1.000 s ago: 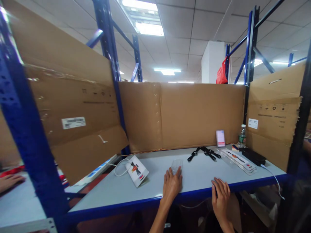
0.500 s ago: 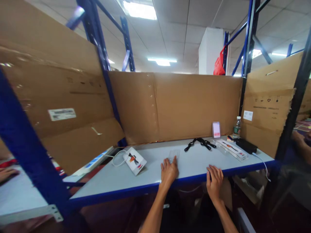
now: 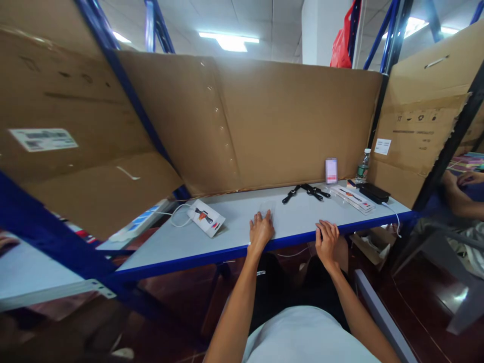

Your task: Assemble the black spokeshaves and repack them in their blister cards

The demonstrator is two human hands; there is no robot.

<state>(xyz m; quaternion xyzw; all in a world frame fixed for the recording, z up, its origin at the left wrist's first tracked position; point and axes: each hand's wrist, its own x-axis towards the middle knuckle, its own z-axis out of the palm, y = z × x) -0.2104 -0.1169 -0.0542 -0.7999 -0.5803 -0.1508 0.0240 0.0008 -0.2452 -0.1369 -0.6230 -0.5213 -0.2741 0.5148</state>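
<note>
My left hand (image 3: 261,228) lies palm down near the table's front edge, fingers stretched out. Its fingertips rest on or beside a clear plastic piece (image 3: 267,206), partly covered by the hand. My right hand (image 3: 326,237) rests at the blue table edge with loosely bent fingers apart and nothing in them. To the left lies a white box (image 3: 207,218) with an orange and black tool printed on it. Several black strap-like pieces (image 3: 310,192) lie at the back, right of centre. Beyond my right hand is a flat white package (image 3: 352,198) with a similar print.
A black pouch (image 3: 373,193) with a white cable, a water bottle (image 3: 363,166) and an upright phone (image 3: 331,171) stand at the back right. Cardboard walls (image 3: 295,121) and blue posts enclose the table. A power strip (image 3: 138,222) is at the left. Another person's arm (image 3: 459,194) shows far right.
The camera has tilted down, so the table sits higher in view and my torso shows. Both hands keep about the same places on the table.
</note>
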